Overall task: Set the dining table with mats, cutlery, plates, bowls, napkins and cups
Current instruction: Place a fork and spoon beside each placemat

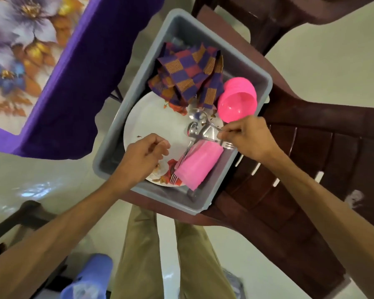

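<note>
Tub: a grey plastic tub (260, 83) sits on the seat of a dark brown plastic chair (311, 137) at the centre of the frame.
Plate: a white plate (153, 117) with a flower pattern on its rim lies flat in the tub, toward its lower left side.
Napkins: checked purple and orange cloth napkins (188, 72) lie bunched in the upper part of the tub, their lower edge over the plate's rim.
Bowls: pink plastic bowls (238, 100), seemingly stacked, lean on their side against the tub's right wall.
Cup: a pink plastic cup (197, 167) lies on its side in the lower part of the tub, over the plate's edge and over a fork (173, 176).
Cutlery: steel spoons (194, 124) lie on the plate between the napkins and the cup.
Right hand: the right hand (246, 137) is at the tub's right edge, its fingers pinching the handles of the cutlery.
Left hand: the left hand (143, 156) is above the plate's lower left part, fingers loosely curled and holding nothing.
Tabletop: a tabletop (20, 50) with a flowered cover and a purple cloth fills the upper left of the frame.
Person: legs in khaki trousers (138, 255) show at the bottom centre.
</note>
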Demonstrator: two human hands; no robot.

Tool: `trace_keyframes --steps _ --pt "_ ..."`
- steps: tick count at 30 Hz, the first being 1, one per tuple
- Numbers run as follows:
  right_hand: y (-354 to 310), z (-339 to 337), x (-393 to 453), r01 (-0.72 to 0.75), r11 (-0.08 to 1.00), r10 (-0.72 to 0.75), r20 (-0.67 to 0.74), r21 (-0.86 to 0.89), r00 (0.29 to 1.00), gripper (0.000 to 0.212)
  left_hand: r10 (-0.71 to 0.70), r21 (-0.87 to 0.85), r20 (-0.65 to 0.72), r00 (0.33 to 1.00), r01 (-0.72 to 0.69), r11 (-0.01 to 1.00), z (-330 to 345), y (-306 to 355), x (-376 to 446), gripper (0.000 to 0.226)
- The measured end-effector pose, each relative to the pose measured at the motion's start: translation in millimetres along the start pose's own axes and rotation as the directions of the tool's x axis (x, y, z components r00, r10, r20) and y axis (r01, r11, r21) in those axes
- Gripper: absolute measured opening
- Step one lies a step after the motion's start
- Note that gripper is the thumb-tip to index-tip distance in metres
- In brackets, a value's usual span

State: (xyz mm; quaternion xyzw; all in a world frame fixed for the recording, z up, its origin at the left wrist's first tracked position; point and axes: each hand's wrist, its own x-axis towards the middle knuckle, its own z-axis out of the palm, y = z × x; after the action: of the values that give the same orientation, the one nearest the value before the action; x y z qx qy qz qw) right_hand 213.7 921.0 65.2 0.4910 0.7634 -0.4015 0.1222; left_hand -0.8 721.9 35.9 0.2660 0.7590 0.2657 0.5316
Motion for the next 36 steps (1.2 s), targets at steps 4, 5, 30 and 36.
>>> trace_keyframes --steps 4,5,30,36 --pt "-24.8 14.5 -26.1 -0.117 0.794 0.076 0.093 0.597 0.993 0.011 -0.035 -0.24 0.04 0.999 0.044 0.97 13.4 22.1 -12.8 0.033" --pt "-31.3 19.5 -31.7 -0.122 0.756 0.078 0.097 0.643 0.992 0.01 -0.029 -0.299 0.06 0.998 0.045 0.953 17.3 29.5 -16.1 0.034" --pt "-29.0 32.1 -48.2 -0.295 0.522 0.221 0.207 0.8 0.953 0.024 -0.117 -0.573 -0.045 0.992 0.07 0.817 0.2 25.6 -16.8 0.024" --pt "-27.7 34.5 -51.5 -0.359 0.45 0.36 0.202 0.817 0.911 0.021 -0.059 -0.607 0.01 0.998 0.053 0.793 -1.7 14.9 -10.3 0.032"
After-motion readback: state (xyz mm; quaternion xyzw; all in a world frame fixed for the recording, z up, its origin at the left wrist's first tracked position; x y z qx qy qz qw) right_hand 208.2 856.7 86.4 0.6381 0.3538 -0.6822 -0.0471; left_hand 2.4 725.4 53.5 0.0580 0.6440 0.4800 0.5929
